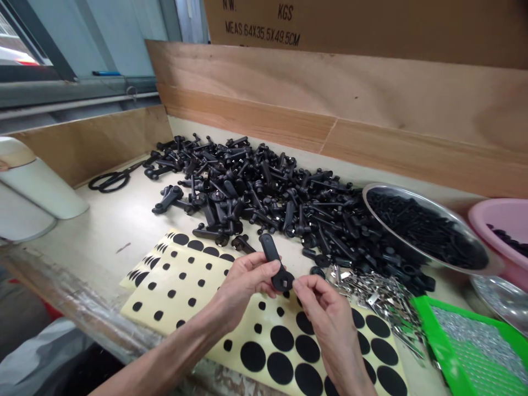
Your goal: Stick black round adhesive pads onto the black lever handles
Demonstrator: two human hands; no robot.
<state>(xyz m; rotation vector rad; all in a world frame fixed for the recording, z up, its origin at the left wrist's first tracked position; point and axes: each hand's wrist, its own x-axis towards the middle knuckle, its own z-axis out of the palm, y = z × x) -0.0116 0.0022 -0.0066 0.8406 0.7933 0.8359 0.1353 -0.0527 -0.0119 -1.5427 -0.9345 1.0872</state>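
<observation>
In the head view, my left hand (251, 278) is closed round a black handle-shaped part (270, 250), thumb on top. The part's round end, with a small metal piece in it, points down to the right. My right hand (325, 308) pinches at the edge of that round end; whether it also holds something small is hidden. Beneath both hands lie yellowish sheets (243, 330) with black round stickers, large and small. A big heap of similar black parts (247, 187) spreads behind the hands.
Small metal pieces (375, 291) lie right of my right hand, beside a green tray (447, 335). Farther right are a steel bowl (490, 264) of black pieces and a pink bowl (487, 220). Black scissors (109, 181) and white bottles (45, 187) stand left. Wooden boards (264, 110) edge the back.
</observation>
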